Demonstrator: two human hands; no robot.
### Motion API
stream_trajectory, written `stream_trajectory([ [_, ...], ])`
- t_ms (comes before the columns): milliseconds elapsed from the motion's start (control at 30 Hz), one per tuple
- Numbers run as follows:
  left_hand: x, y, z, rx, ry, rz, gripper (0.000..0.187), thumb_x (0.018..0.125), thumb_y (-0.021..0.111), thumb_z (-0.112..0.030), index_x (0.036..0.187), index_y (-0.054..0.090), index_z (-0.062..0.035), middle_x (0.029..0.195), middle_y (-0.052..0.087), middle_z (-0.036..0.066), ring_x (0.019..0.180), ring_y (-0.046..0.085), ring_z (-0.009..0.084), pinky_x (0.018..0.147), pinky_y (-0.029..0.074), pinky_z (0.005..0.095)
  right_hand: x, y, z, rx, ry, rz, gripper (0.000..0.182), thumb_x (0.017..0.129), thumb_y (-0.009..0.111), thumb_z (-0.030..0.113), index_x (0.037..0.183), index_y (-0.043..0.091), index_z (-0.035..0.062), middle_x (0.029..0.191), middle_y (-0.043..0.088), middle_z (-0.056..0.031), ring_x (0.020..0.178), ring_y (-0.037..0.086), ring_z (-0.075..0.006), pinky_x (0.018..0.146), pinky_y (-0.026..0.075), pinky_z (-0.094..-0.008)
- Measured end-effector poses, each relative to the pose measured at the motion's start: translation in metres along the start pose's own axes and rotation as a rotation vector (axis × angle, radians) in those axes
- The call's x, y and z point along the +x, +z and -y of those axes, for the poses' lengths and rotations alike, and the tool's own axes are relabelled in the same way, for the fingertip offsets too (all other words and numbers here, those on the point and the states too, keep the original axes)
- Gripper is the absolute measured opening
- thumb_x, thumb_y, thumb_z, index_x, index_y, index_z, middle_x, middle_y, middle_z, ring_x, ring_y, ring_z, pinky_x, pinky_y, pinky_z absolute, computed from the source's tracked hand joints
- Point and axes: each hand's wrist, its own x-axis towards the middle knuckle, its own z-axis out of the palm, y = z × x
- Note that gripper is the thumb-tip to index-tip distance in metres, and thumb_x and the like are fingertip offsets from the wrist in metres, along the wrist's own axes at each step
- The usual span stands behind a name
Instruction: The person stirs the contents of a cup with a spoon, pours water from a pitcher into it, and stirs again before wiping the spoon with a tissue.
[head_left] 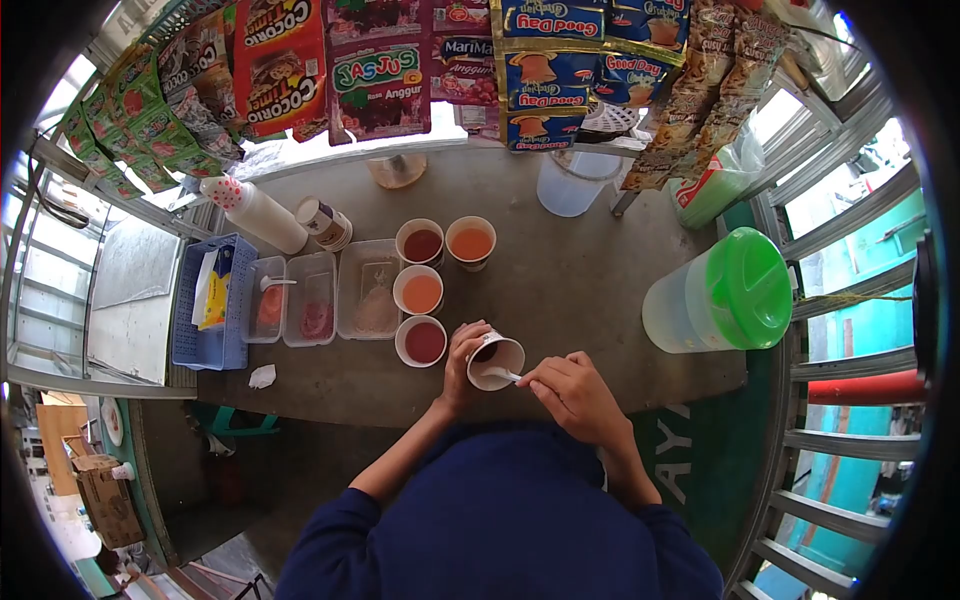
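Note:
My left hand [462, 362] is wrapped round the side of a paper cup [511, 357] near the table's front edge. The cup leans toward me, and a dark drink shows inside it. In my right hand [574, 396] a white plastic spoon [500, 374] is pinched, its bowl inside the cup. Just beyond my left hand stand paper cups of drink: a dark red one [423, 342], an orange one [420, 291], another dark red one [421, 245] and a second orange one [470, 242].
Plastic tubs of powder [369, 258] line the left, beside a blue basket [185, 330]. A white bottle [270, 222] and stacked cups [326, 224] stand behind. A green-lidded water container [680, 315] is at right, a clear bucket [570, 185] at the back. Drink sachets [380, 85] hang overhead.

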Motion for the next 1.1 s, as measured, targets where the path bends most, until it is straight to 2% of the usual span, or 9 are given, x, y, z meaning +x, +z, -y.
stream_trajectory([
  [267,0.0,0.001,-0.002,-0.03,-0.002,-0.011,0.081,0.059,0.089,-0.019,0.121,0.038,-0.0098,0.119,0.056,0.017,0.113,0.055,0.0362,0.099,0.039,0.0525,0.003,0.006,0.004,-0.063,-0.001,0.017,0.017,0.092,0.049,0.014,0.093,0.065,0.0085,0.087,0.062,-0.0039,0.08,0.057,-0.0183,0.079,0.034,-0.0313],
  [333,0.0,0.001,-0.005,-0.043,0.0,0.005,0.077,0.063,0.084,-0.011,0.124,0.037,-0.0113,0.124,0.054,0.016,0.118,0.053,0.0353,0.101,0.037,0.0535,0.004,0.009,0.002,-0.075,0.003,0.003,0.017,0.093,0.048,0.014,0.093,0.065,0.0087,0.087,0.062,-0.0041,0.08,0.057,-0.019,0.079,0.034,-0.0316],
  [433,-0.003,0.004,-0.004,-0.041,-0.005,0.002,0.076,0.063,0.084,-0.01,0.123,0.037,-0.0112,0.123,0.054,0.016,0.118,0.053,0.0356,0.101,0.038,0.0535,0.005,0.009,0.003,-0.077,0.012,-0.066,0.017,0.093,0.048,0.014,0.093,0.065,0.0086,0.086,0.062,-0.0046,0.08,0.057,-0.0197,0.079,0.035,-0.0323],
  [667,0.001,0.006,-0.004,-0.057,-0.013,-0.013,0.078,0.062,0.087,-0.011,0.122,0.037,-0.0104,0.119,0.055,0.018,0.112,0.055,0.0368,0.098,0.041,0.0506,0.003,-0.005,0.006,-0.086,0.03,-0.119,0.017,0.093,0.049,0.014,0.094,0.065,0.0084,0.085,0.062,-0.0047,0.081,0.058,-0.0204,0.079,0.036,-0.0331],
  [833,0.002,0.004,-0.004,-0.043,-0.002,0.001,0.081,0.06,0.089,-0.014,0.123,0.037,-0.0105,0.12,0.055,0.018,0.113,0.054,0.0369,0.097,0.042,0.0505,0.0,-0.002,0.006,-0.037,-0.019,-0.019,0.016,0.093,0.051,0.014,0.095,0.066,0.0081,0.084,0.062,-0.0041,0.079,0.057,-0.0196,0.078,0.035,-0.0316],
  [1100,0.004,0.0,-0.004,-0.048,0.004,-0.008,0.085,0.059,0.089,-0.018,0.125,0.036,-0.0109,0.122,0.054,0.018,0.115,0.053,0.0372,0.101,0.038,0.0515,0.002,-0.002,0.008,-0.028,-0.056,0.0,0.016,0.093,0.053,0.016,0.094,0.065,0.0062,0.086,0.063,-0.0051,0.079,0.058,-0.0201,0.076,0.036,-0.0323],
])
